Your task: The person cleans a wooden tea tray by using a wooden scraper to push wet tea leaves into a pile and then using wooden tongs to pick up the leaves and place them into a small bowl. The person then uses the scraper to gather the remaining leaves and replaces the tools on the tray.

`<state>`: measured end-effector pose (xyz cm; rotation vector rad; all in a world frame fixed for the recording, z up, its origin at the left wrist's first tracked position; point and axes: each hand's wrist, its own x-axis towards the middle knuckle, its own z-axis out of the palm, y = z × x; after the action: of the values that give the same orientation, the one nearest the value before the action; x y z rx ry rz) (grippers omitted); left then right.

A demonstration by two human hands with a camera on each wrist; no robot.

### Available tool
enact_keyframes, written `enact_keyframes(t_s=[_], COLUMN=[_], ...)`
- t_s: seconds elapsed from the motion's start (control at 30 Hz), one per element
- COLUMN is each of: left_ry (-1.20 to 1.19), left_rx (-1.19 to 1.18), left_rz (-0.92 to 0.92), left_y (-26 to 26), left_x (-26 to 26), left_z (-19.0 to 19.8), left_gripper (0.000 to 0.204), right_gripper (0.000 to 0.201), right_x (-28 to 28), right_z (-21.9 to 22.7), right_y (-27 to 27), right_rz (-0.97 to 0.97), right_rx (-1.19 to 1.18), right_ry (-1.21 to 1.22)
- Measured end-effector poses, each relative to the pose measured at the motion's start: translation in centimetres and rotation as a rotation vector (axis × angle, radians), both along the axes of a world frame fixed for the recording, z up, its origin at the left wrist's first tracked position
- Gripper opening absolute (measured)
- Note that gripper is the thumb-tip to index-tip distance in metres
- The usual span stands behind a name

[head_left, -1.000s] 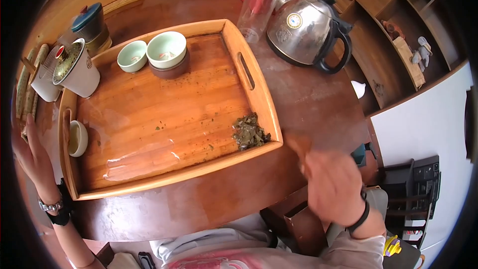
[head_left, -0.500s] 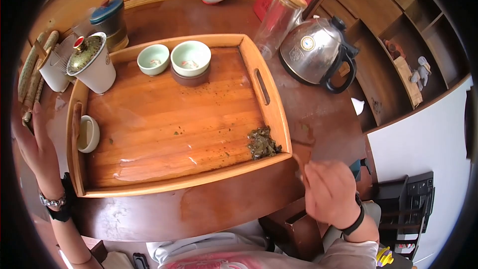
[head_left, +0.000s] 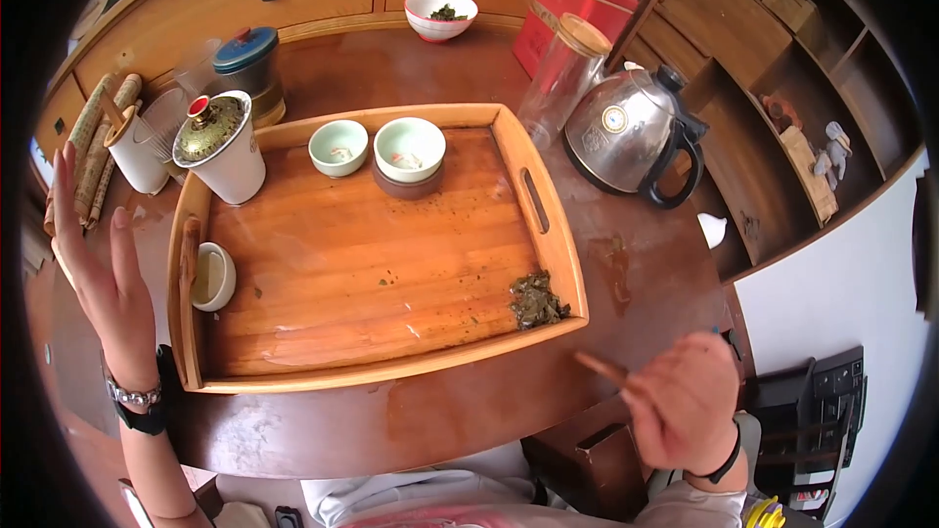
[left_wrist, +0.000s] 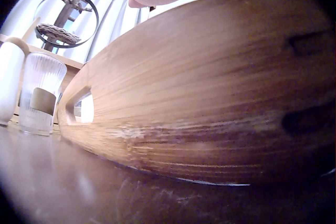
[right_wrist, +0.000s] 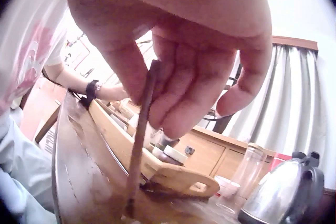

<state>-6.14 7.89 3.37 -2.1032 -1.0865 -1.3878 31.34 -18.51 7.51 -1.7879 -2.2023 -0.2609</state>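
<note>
My right hand (head_left: pixel 683 406) pinches a thin brown wooden stick (right_wrist: pixel 139 148) between thumb and fingers, just off the tray's near right corner. The stick's tip points toward that corner. My left hand (head_left: pixel 106 288) stands with fingers straight and spread, left of the wooden tray (head_left: pixel 411 365), holding nothing. Wet tea leaves (head_left: pixel 536 301) lie heaped in the tray's near right corner. Two pale green cups sit toward its back: a small cup (head_left: pixel 338 149) and a larger cup (head_left: pixel 409 147) on a brown base. Another cup (head_left: pixel 213 277) of pale liquid rests by the left handle.
A lidded white cup (head_left: pixel 227 164) stands at the tray's back left, near bamboo rolls (head_left: pixel 106 156). Behind are a blue-lidded jar (head_left: pixel 248 64) and a bowl (head_left: pixel 440 27) with leaves. A steel kettle (head_left: pixel 626 142), glass canister (head_left: pixel 559 78) and red box (head_left: pixel 577 10) stand right.
My left hand has raised and spread its fingers, away from the bamboo rolls. My right hand has drawn slightly away from the tray corner with the stick. The head view has shifted.
</note>
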Motion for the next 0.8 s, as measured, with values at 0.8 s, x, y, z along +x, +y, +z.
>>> enact_keyframes(t_s=[0.8], left_ry=[-0.054], left_rx=[-0.039], left_rz=[0.067], left_y=[-0.3], left_x=[0.3], left_z=[0.0], left_gripper=[0.057], right_gripper=[0.013], right_x=[3.9], right_z=[-3.2], right_y=[1.6], right_rz=[-0.152], right_rx=[0.158], right_ry=[-0.097])
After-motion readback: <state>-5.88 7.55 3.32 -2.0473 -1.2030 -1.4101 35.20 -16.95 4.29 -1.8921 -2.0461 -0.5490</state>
